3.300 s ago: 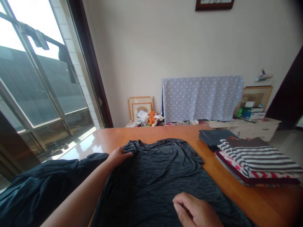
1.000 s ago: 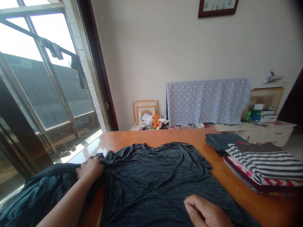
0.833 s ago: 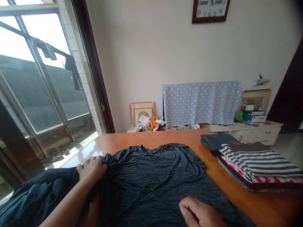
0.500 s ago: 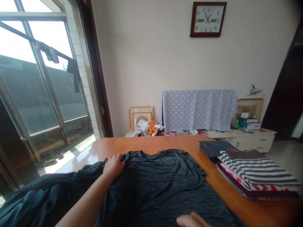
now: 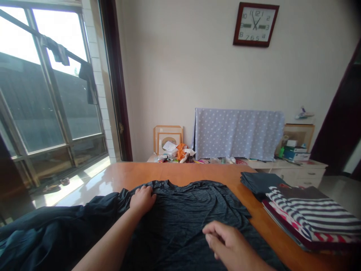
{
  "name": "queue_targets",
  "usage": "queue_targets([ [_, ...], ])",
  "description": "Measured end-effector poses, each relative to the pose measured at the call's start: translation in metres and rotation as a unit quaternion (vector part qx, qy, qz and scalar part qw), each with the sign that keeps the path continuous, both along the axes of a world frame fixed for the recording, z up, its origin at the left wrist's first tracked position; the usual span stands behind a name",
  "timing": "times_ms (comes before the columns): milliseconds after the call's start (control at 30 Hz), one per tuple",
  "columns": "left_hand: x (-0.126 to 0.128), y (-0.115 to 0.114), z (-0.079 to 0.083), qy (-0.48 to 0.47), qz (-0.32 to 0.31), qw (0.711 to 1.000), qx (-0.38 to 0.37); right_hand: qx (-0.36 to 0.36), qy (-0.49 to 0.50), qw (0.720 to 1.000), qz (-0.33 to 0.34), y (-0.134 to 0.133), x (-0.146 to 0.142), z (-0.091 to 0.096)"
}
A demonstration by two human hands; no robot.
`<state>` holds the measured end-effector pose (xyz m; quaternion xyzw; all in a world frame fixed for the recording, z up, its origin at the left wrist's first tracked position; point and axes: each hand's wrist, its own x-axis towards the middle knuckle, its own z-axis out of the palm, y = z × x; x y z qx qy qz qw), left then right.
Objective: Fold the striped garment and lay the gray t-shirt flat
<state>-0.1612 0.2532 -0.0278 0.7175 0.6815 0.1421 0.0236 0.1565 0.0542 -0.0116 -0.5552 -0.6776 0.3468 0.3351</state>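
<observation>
The single head-worn camera looked forward and down from the person's own viewpoint, close above the left hand (image 5: 143, 199) and right hand (image 5: 227, 241), across a wooden table (image 5: 141, 173) toward the far wall (image 5: 180, 82).

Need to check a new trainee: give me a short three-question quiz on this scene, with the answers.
1. Which hand rests on the dark grey T-shirt near its collar?
2. True or false: the striped top lies at the very bottom of the folded stack.
3. What hangs on the wall above the polka-dot cloth?

Key:
1. The left hand.
2. False: it lies above other garments.
3. A wall clock.
</observation>
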Motion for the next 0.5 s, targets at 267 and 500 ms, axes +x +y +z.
queue_targets([
  [267, 0.003, 0.049, 0.008, -0.072, 0.063, 0.995, -0.007, 0.079, -0.16, 0.972, -0.153, 0.195, 0.032, 0.017],
  [500, 0.012, 0.088, -0.011, -0.12, 0.057, 0.99, -0.042, 0.022, -0.197, 0.966, -0.163, 0.27, 0.027, -0.01],
])
